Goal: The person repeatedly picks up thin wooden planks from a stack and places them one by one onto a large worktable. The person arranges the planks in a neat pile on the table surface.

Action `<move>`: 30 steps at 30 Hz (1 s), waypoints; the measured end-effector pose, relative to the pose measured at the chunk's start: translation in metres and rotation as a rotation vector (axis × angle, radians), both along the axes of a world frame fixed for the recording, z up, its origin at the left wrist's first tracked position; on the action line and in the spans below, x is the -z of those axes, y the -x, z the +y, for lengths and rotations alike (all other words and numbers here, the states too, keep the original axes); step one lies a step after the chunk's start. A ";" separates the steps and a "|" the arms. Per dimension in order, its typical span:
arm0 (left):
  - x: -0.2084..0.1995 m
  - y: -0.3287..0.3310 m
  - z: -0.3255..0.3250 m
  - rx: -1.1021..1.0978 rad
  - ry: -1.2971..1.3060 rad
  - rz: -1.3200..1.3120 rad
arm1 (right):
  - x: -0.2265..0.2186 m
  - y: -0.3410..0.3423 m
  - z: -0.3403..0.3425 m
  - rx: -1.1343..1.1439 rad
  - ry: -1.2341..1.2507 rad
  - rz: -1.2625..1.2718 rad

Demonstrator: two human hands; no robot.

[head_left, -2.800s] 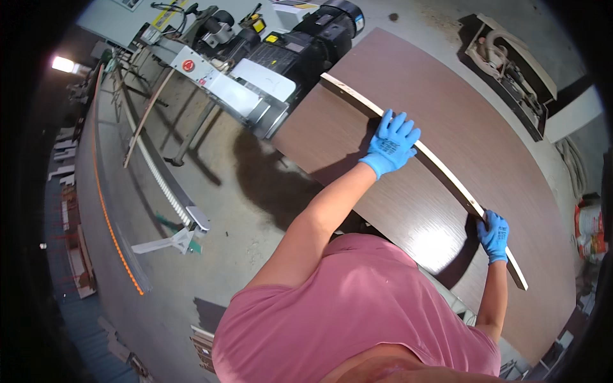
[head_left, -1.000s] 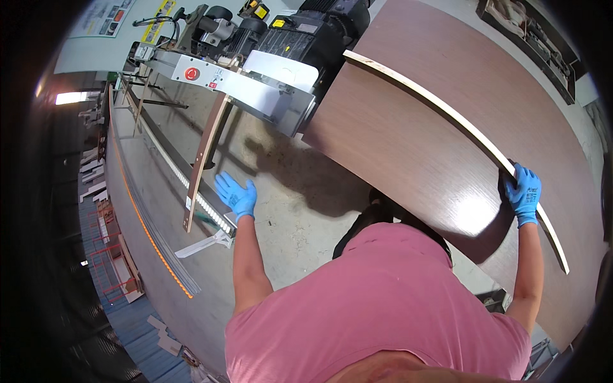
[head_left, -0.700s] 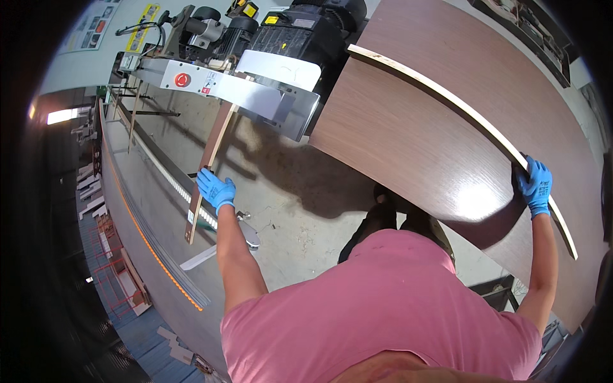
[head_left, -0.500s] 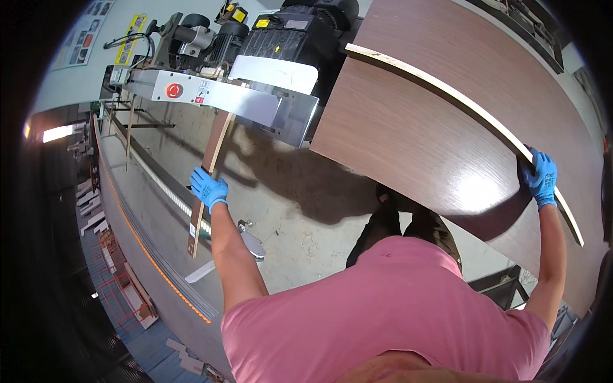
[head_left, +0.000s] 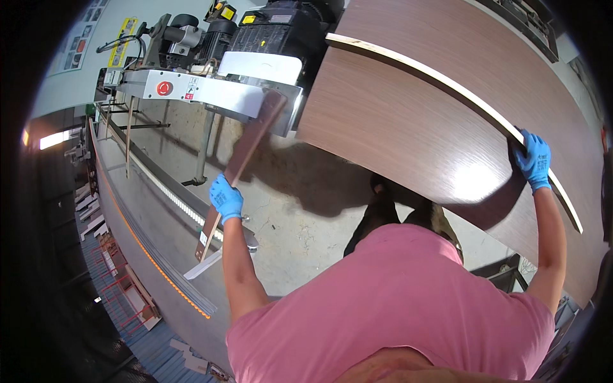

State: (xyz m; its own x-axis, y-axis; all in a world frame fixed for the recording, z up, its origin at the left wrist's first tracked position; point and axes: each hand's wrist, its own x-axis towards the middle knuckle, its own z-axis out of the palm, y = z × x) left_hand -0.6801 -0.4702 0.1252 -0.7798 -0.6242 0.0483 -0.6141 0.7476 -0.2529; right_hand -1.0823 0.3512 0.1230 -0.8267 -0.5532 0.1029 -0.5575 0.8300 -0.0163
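My left hand (head_left: 227, 199), in a blue glove, is closed round a narrow brown board strip (head_left: 250, 145). This strip slants up and to the right, its far end in front of the machine's white guard (head_left: 223, 92). Out to the right, my gloved right hand (head_left: 534, 159) grips a long strip with a pale edge (head_left: 440, 78). That strip lies across a large brown wood-grain panel (head_left: 383, 115), and its near end reaches past my hand. My fingertips on both hands are partly hidden.
Black motors (head_left: 274, 35) sit atop the machine, with a red stop button (head_left: 164, 89) on its front. A conveyor with a row of white rollers (head_left: 172, 195) runs along the left, beside a grey table edged by an orange line (head_left: 156, 265). Below me is concrete floor (head_left: 287, 246).
The brown strip in my left hand has come out from under the guard, and its far end has swung right. My left hand has shifted slightly right. My right hand keeps its grip.
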 end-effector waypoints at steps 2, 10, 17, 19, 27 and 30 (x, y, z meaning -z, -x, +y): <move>-0.013 -0.013 0.046 0.027 -0.042 0.032 | -0.011 -0.002 -0.012 -0.015 0.008 0.003; -0.076 -0.024 0.221 0.137 -0.151 0.246 | -0.021 -0.006 -0.022 -0.087 0.143 0.032; -0.139 0.046 0.352 0.334 -0.206 0.077 | -0.070 -0.016 -0.012 -0.253 0.632 0.247; -0.153 0.077 0.397 0.471 -0.248 -0.011 | -0.114 -0.037 -0.004 -0.356 0.743 0.252; -0.130 0.221 0.570 0.904 -0.495 -0.167 | -0.095 -0.131 0.052 -0.293 0.269 0.041; -0.089 0.254 0.600 1.074 -0.620 -0.163 | -0.075 -0.136 0.095 -0.102 0.232 -0.119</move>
